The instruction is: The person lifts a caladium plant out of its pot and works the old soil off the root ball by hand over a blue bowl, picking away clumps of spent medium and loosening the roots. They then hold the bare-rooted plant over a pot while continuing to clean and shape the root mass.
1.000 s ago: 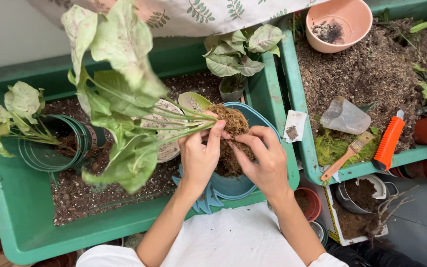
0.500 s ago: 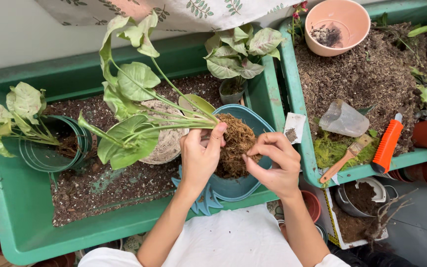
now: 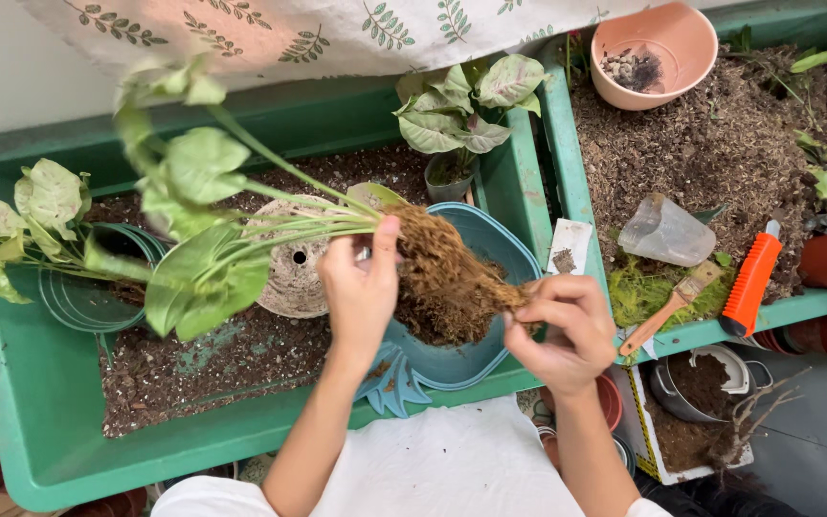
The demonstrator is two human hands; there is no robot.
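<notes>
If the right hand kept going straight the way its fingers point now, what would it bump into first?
The right hand points left, fingertips already at the brown tangled root ball of the green leafy plant. Going on, it would likely press into those roots first, then perhaps the left hand; depth is unclear.

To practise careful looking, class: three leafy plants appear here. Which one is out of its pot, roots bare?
The plant held sideways by the left hand, the right hand pulling its root ball. The other two sit potted.

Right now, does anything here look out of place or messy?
Yes. The plant is out of any pot, held sideways with its root ball bare. A clear plastic cup lies tipped over on the loose soil in the right tray.
</notes>
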